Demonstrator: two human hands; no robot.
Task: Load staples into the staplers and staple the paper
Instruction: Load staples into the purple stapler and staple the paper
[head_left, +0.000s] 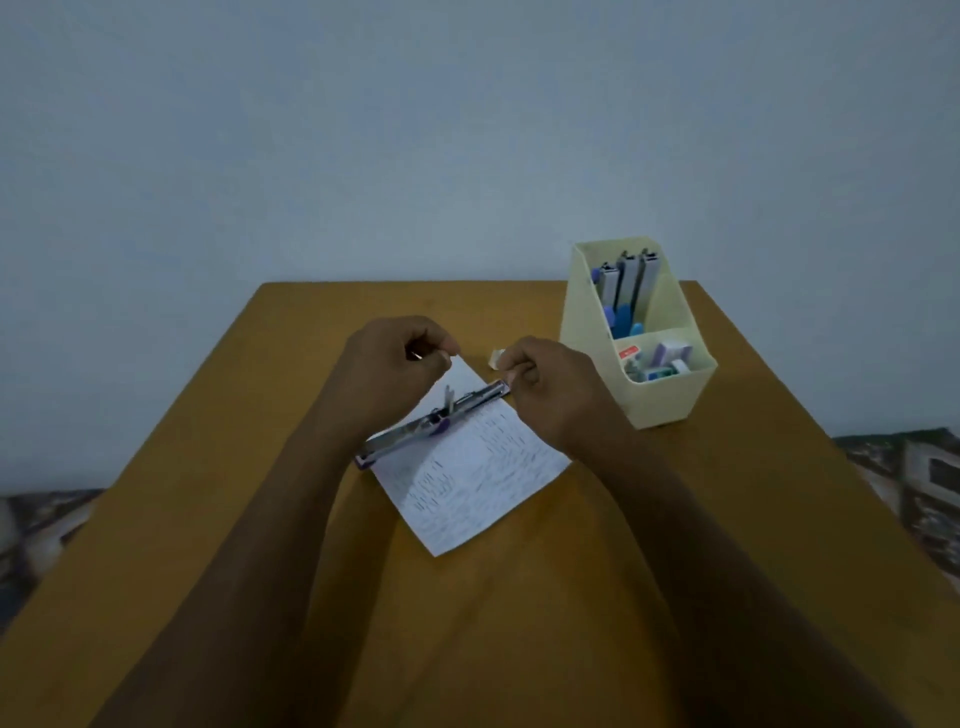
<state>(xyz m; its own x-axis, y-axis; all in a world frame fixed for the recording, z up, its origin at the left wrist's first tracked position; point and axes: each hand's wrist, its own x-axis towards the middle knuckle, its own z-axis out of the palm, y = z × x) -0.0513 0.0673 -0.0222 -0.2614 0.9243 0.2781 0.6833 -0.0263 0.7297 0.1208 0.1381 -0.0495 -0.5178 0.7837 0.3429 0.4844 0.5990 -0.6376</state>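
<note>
A purple and metal stapler (431, 423) lies opened out flat across the upper left part of a printed paper sheet (472, 478) on the wooden table (208, 493). My left hand (400, 364) hovers above the stapler's middle, its curled fingers pinching a small strip of staples (418, 356). My right hand (545, 384) holds the far metal end of the stapler with curled fingers. A small white staple box (497, 358) lies on the table just beyond my right hand.
A cream desk organiser (636, 332) stands at the back right, with several staplers upright in its rear compartment and small boxes in the front one. The table's far edge meets a plain wall. Patterned fabric shows past both side edges.
</note>
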